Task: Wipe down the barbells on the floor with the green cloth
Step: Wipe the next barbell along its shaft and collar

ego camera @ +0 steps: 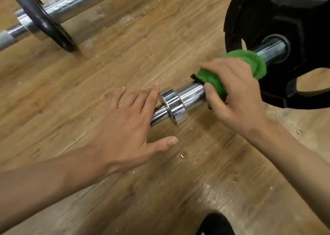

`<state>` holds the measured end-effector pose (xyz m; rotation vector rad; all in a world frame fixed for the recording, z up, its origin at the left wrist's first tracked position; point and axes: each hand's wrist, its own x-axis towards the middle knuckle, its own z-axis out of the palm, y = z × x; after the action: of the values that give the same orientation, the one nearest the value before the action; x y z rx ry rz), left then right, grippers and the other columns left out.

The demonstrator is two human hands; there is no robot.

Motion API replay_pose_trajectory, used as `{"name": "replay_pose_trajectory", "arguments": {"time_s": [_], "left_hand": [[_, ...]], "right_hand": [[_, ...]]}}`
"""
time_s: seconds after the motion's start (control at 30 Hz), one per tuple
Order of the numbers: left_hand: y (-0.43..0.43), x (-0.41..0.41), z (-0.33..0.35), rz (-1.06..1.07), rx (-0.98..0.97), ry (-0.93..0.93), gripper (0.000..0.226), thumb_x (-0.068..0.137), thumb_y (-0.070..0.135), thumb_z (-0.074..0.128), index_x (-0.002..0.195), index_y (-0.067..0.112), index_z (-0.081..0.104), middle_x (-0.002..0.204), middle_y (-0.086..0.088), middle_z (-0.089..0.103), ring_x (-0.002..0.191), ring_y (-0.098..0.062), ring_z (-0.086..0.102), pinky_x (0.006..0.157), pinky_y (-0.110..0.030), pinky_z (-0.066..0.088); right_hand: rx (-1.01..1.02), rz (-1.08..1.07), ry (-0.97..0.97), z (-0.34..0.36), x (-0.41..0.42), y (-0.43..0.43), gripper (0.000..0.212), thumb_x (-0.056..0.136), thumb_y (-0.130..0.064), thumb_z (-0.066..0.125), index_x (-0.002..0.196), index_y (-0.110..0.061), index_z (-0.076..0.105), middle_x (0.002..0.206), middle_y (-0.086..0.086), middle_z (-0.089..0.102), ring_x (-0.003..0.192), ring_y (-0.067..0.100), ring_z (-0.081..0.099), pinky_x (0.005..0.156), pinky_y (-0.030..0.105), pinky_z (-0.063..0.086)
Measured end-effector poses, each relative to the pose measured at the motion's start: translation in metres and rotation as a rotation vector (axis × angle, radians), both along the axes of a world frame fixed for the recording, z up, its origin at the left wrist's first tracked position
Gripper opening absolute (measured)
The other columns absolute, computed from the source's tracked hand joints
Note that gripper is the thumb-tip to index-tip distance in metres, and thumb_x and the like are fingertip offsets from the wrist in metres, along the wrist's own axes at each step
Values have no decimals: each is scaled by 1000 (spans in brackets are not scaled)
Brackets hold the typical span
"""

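Clamping green cloth (257, 63) round barbell (191, 93), grip of right hand (234, 92); left hand (125, 127) splayed wide beside collar (173, 106).

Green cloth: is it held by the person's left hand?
No, the right hand grips the green cloth around the bar; the left hand is open.

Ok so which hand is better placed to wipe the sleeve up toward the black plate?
Right. The right hand grips the green cloth wrapped on the barbell sleeve near the weight plate; the left hand is open, without cloth, by the collar.
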<state>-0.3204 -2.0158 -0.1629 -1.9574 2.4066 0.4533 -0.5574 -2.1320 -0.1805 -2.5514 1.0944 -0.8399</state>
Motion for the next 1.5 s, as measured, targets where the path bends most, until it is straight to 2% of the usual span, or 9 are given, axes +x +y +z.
{"name": "replay_pose_trajectory", "arguments": {"time_s": [0.1,0.37,0.53,0.93,1.07,1.2,1.33,1.4,1.5], "left_hand": [[8,-6,0,-5,2,-4,114,94,87,7,162,-3,23,147,-22,53,135,-36,51,119,-68,28],[27,-28,-2,-31,-5,-3,110,95,86,14,163,-1,21,149,-22,51,137,-41,49,119,-67,28],[44,-37,-4,-58,-19,8,108,96,85,15,163,1,19,150,-23,51,140,-43,48,119,-68,27],[66,-58,-5,-117,-36,45,105,99,81,15,161,-2,24,153,-25,48,141,-45,47,115,-72,31],[67,-60,-4,-123,-29,47,104,99,81,14,162,-2,21,155,-25,46,143,-45,44,116,-72,29],[69,-61,-5,-119,-40,48,104,99,81,14,163,-1,19,156,-25,45,144,-45,43,117,-72,28],[68,-60,-5,-104,-37,52,105,99,82,14,163,-1,17,153,-25,47,143,-45,44,117,-71,29],[67,-61,-4,-103,-36,40,107,98,83,14,162,-3,19,153,-25,47,142,-45,45,117,-71,28],[65,-59,-3,-108,-32,28,108,97,83,13,162,-4,21,154,-25,47,143,-45,44,119,-70,27]], "right_hand": [[-21,128,97,9,-17,3,34,99,-21,60,127,-4,69,120,13,67,113,28,60,101,40,42],[5,39,141,7,-23,37,24,94,-19,59,107,-2,70,108,16,64,98,35,57,89,51,43],[5,-318,29,6,-37,43,27,101,-21,51,104,-2,69,113,17,59,108,33,53,97,45,39],[-8,-43,129,6,-62,77,16,98,-13,56,103,-6,69,108,16,60,100,34,53,88,50,37],[-6,-230,53,8,-74,64,13,96,-9,56,101,-6,68,108,17,57,105,30,49,90,57,39],[-62,48,75,-4,-64,92,14,95,-10,51,105,-15,59,117,11,51,108,31,48,94,48,36],[-38,-268,5,-1,-84,65,14,98,-5,50,105,-9,61,116,16,54,112,36,50,94,61,41],[-23,-374,-30,0,-60,79,15,96,-6,55,102,-3,68,110,19,58,111,33,48,96,55,41],[-94,-191,92,-1,-26,109,22,100,-16,57,102,-4,75,105,18,65,104,30,50,90,43,34]]}}
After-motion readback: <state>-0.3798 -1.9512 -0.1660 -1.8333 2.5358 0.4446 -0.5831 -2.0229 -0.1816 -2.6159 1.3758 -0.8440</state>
